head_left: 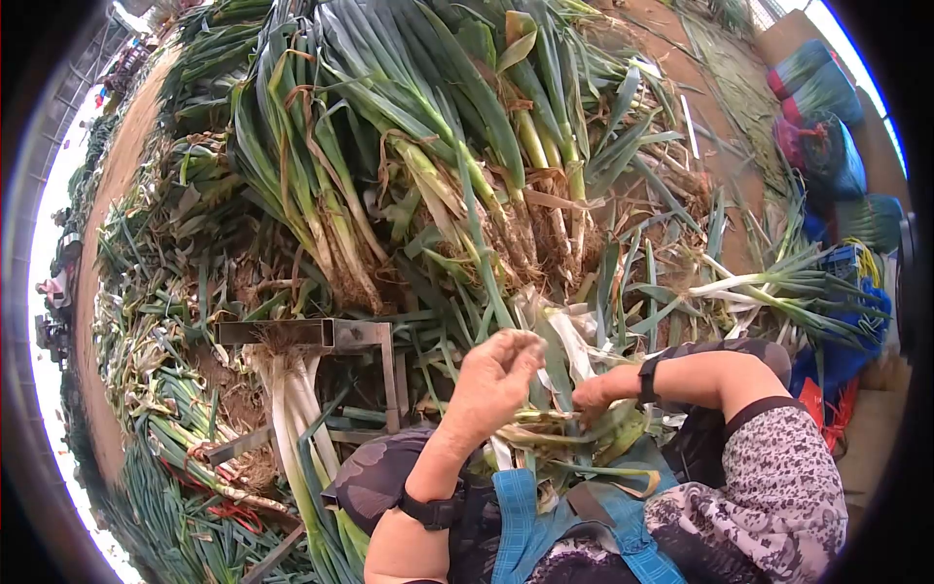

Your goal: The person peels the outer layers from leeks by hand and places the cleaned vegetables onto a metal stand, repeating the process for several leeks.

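My left hand (pixel 494 387) is raised over my lap with its fingers curled in. A long green leek leaf (pixel 486 277) runs down to its knuckles, but I cannot make out what lies in the fingers. Just right of it, my right hand (pixel 601 391) is closed around a leek (pixel 572 346), whose white stalk slants up and away from me. Its fingertips are partly hidden. Loose peeled leaves (pixel 623 433) lie across my lap below both hands.
A large heap of untrimmed leeks (pixel 409 107) with dirty roots lies ahead. At left, trimmed-looking white leeks (pixel 289 399) rest against a metal frame (pixel 326 334). Leaf scraps (pixel 175 292) cover the ground. Netted bundles (pixel 827 156) and a blue bag (pixel 856 331) stand at right.
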Demonstrator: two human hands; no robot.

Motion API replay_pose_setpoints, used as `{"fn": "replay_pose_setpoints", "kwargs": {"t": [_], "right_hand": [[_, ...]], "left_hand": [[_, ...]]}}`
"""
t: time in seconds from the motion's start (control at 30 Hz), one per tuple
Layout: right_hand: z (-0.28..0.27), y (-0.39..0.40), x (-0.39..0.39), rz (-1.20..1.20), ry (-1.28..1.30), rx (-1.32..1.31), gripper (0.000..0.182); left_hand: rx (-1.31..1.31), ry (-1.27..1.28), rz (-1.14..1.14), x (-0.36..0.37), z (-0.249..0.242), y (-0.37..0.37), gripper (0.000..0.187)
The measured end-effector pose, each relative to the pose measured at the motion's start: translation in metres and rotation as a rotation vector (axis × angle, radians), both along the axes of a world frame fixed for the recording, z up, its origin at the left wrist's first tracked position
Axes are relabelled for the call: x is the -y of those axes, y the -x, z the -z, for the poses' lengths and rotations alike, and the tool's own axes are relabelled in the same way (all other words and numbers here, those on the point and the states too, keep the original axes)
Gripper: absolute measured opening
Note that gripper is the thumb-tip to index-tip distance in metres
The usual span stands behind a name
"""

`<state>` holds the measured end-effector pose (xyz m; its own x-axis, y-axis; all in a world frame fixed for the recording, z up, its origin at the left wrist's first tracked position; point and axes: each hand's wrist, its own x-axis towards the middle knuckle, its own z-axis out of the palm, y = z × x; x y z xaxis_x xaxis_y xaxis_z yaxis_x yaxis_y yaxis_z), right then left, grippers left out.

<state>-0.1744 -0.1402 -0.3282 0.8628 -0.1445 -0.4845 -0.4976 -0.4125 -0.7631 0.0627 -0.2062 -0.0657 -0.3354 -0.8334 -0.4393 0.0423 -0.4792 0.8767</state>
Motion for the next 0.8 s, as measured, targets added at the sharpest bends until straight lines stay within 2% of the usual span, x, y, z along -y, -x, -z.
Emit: {"fn": "replay_pose_setpoints", "kwargs": {"t": [0.03,0.07,0.1,0.13,0.17,0.23,0.3,0.33,0.4,0.47,0.5,0.53,0.57,0.6,0.63,0.67,0.7,0.73,0.8], "right_hand": [[-0.038,-0.002,0.017,-0.009,0.062,-0.086,0.04],[-0.081,-0.026,0.064,0.04,0.0,-0.425,0.039],[-0.097,-0.032,0.09,0.496,0.116,-0.299,0.034],[-0.043,-0.025,0.125,0.63,0.394,-0.041,0.029],[-0.061,-0.034,0.162,0.906,0.534,0.079,0.029],[-0.042,-0.043,0.227,1.078,0.673,0.134,0.036],[0.018,-0.05,0.271,1.043,0.587,0.257,0.039],[0.027,-0.052,0.274,0.69,0.714,-0.043,0.042],[-0.013,-0.073,0.255,0.857,0.595,-0.11,0.04],[-0.026,-0.077,0.249,1.037,0.53,0.029,0.038],[-0.05,-0.074,0.237,1.053,0.445,0.045,0.036],[-0.058,-0.063,0.232,0.977,0.283,0.013,0.039],[-0.107,-0.06,0.209,0.986,0.1,-0.103,0.041],[-0.098,-0.049,0.192,0.928,0.062,-0.146,0.044],[-0.103,-0.041,0.163,0.813,0.254,-0.081,0.044],[-0.116,-0.032,0.137,0.776,0.051,-0.049,0.045],[-0.144,-0.033,0.108,0.754,0.068,-0.17,0.046],[-0.176,-0.031,0.08,0.758,-0.09,-0.226,0.046],[-0.232,-0.035,0.036,0.677,-0.16,-0.348,0.046]], "left_hand": [[0.062,0.024,0.096,-0.001,0.003,0.0,0.017],[0.118,0.066,0.161,-0.003,0.003,0.002,0.019],[0.15,0.042,0.182,-0.004,0.003,0.005,0.019],[0.184,0.022,0.208,-0.004,0.002,0.008,0.02],[0.242,0.012,0.245,-0.002,-0.001,0.011,0.021],[0.286,0.199,0.296,0.006,-0.001,0.01,0.021],[0.279,0.342,0.274,0.016,0.002,0.006,0.02],[0.27,0.412,0.224,0.026,0.004,-0.002,0.02],[0.123,0.191,-0.116,0.04,-0.003,-0.015,0.019],[0.142,0.192,-0.309,0.052,-0.012,-0.027,0.02],[0.117,0.182,-0.386,0.055,-0.011,-0.031,0.021],[0.102,0.159,-0.402,0.056,-0.009,-0.033,0.02],[0.083,0.14,-0.414,0.057,-0.003,-0.033,0.02],[0.062,0.123,-0.419,0.057,0.004,-0.031,0.02],[0.023,0.093,-0.403,0.058,0.018,-0.026,0.019],[-0.006,0.083,-0.409,0.056,0.028,-0.017,0.021],[0.016,0.084,-0.438,0.055,0.048,-0.008,0.029],[0.099,0.06,-0.443,0.052,0.051,0.003,0.064],[0.041,-0.022,-0.477,0.048,0.075,0.014,0.08]]}}
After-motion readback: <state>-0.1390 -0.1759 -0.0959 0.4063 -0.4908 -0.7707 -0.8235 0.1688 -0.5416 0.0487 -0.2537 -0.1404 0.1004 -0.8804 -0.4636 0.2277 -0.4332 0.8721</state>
